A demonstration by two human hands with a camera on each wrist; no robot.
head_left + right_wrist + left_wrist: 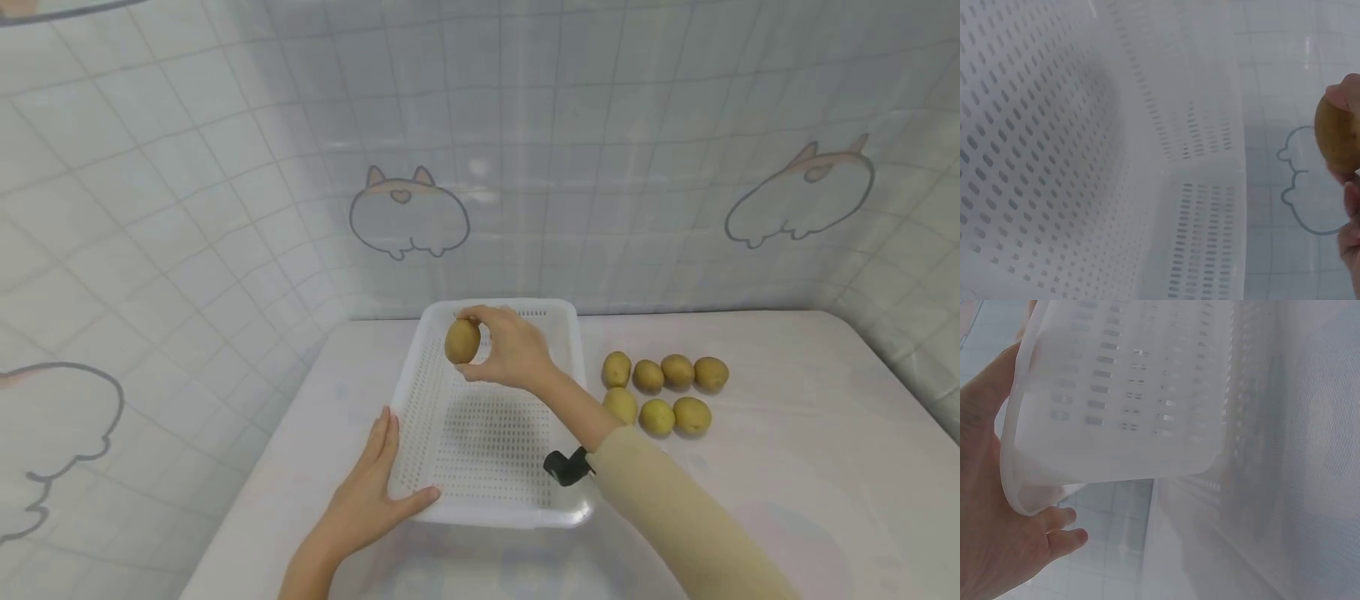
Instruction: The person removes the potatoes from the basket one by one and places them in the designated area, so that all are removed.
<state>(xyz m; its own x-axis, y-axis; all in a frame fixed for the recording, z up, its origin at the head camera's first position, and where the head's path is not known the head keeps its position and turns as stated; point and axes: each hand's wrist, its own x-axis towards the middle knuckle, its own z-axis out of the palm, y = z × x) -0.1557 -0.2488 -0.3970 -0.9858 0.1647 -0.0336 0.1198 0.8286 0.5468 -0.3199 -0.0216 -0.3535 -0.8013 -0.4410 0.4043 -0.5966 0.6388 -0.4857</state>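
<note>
My right hand (513, 346) pinches a brown potato (462, 342) between thumb and fingers, above the back part of a white perforated plastic basket (487, 517). In the right wrist view the potato (1335, 134) shows at the right edge, held by fingertips, beyond the basket's wall (1204, 244). My left hand (367, 492) rests on the basket's near left corner. Its fingers lie straight along the left side and its thumb lies on the front rim. The left wrist view shows that hand (997, 506) spread around the corner of the basket (1122, 450).
Several potatoes (657, 417) lie in two rows on the table (810, 433), right of the basket. A dark wrist-worn device (566, 468) sits by the right sleeve (667, 508). A tile-patterned curtain (600, 167) with animal drawings stands behind the table.
</note>
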